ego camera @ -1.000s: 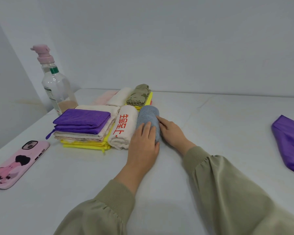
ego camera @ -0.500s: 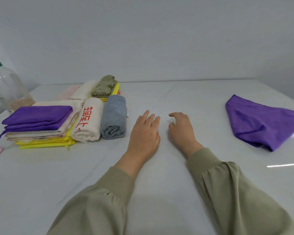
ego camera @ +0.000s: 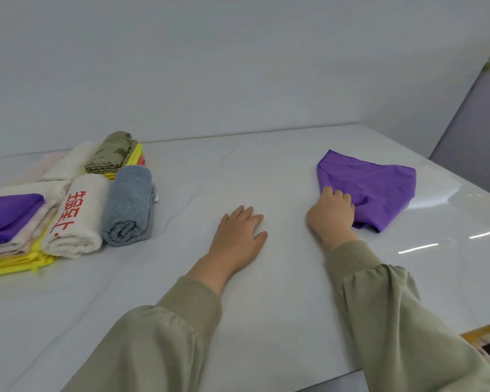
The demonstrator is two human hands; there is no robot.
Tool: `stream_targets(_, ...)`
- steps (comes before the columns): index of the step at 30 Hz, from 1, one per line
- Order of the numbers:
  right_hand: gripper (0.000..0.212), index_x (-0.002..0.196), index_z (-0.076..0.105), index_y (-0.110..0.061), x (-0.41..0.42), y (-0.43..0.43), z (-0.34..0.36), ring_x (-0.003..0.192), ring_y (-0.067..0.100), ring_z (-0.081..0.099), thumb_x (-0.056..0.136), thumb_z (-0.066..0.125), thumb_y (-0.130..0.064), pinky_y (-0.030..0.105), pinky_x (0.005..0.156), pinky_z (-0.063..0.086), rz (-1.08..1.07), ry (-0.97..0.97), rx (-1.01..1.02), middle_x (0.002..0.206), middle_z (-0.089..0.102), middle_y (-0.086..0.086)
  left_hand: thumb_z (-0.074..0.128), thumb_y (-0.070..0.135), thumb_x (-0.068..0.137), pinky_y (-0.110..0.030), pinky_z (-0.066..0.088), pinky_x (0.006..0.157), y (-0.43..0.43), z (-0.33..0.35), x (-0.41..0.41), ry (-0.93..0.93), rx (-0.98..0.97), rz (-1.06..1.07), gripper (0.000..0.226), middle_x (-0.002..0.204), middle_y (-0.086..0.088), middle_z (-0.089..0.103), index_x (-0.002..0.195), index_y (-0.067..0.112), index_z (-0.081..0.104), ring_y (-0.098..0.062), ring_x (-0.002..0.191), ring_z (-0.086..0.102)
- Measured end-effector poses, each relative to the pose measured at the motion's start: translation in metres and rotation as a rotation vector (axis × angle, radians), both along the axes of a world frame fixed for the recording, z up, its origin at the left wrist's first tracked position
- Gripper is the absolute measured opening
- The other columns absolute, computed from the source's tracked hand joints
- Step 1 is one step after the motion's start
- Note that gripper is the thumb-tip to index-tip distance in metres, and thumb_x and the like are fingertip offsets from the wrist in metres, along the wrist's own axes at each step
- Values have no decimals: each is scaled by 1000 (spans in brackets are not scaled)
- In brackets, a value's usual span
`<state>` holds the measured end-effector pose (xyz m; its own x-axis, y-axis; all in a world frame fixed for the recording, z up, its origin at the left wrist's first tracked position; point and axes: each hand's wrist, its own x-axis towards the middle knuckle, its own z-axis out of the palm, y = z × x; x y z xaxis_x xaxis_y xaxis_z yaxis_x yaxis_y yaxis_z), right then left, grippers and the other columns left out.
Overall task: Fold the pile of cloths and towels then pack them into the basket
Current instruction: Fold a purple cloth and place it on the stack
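table (ego camera: 238, 171): folded towels (ego camera: 77, 219), purple cloth (ego camera: 379, 185)

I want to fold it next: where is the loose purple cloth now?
In the head view, the loose purple cloth lies on the right side of the table, apart from the folded pile on the left; the right hand grips its near-left edge.

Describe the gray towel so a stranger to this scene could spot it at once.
On the white table, find the folded cloths at the left. At that group's right edge, beside the white towel with red characters, lies the gray towel. It's the only gray one, rolled into a tube.
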<state>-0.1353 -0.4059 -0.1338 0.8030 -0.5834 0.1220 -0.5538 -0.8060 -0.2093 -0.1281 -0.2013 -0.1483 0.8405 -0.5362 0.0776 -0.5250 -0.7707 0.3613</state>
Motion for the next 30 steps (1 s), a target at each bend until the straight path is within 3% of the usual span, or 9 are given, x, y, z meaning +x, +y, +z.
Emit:
stream_targets(4,38,123,44,-3,5,22,-3,114,35,42,86,42,-11,37,99,29,245,-12,-16,123,51,19,50,16,96,-18,14,111,18,3,5,78,-398,111,40,149,2,38,135,17,52,-11,142,25)
stream_targets(7,43,128,45,-5,-2,57,-2,114,33,40,86,44,-11,37,98,32,412,-29,58,126,50,15,54,6,92,-14,23,103,39,8,12,52,-545,233,34,138,-3,52,125,12,61,-17,132,42)
stream_targets(9,44,129,45,-6,-7,80,-1,115,33,39,86,45,-13,37,99,34,517,-20,74,129,50,14,53,2,91,-13,28,99,55,10,18,37,-610,316,31,130,-5,58,119,9,64,-19,125,49)
stream_targets(13,54,139,39,-9,-15,108,6,124,31,35,86,46,-15,35,104,32,687,0,136,139,44,10,52,4,90,-31,42,100,88,10,32,65,-682,458,28,118,-2,64,113,12,66,-21,114,57)
stream_targets(18,54,142,39,-14,-27,125,13,137,25,32,89,47,-9,32,109,30,852,-42,260,155,26,6,54,4,91,-22,42,86,108,10,33,82,-707,466,22,101,3,65,105,14,68,-15,101,60)
stream_targets(21,41,110,65,-3,-21,127,17,102,36,61,70,62,7,40,86,49,729,-387,-73,129,58,17,50,1,91,-20,41,84,104,9,28,110,-635,429,26,101,2,67,104,11,69,-11,96,59)
stream_targets(23,40,110,62,-4,-18,120,23,101,35,57,72,58,6,38,85,46,564,-348,-99,123,59,13,51,2,90,-26,44,93,101,7,27,100,-605,403,26,103,1,70,101,13,71,-12,99,60)
stream_targets(26,46,130,46,-11,-17,109,17,113,27,47,85,44,0,33,86,39,438,-96,114,126,54,7,54,7,89,-30,45,98,101,7,25,87,-554,378,23,104,3,71,99,18,72,-13,104,61)
stream_targets(30,62,139,42,-18,-15,106,16,108,22,57,83,37,7,34,90,49,506,-175,513,125,57,5,62,21,90,-25,44,95,99,10,20,111,-548,336,16,105,5,70,103,21,72,-10,104,61)
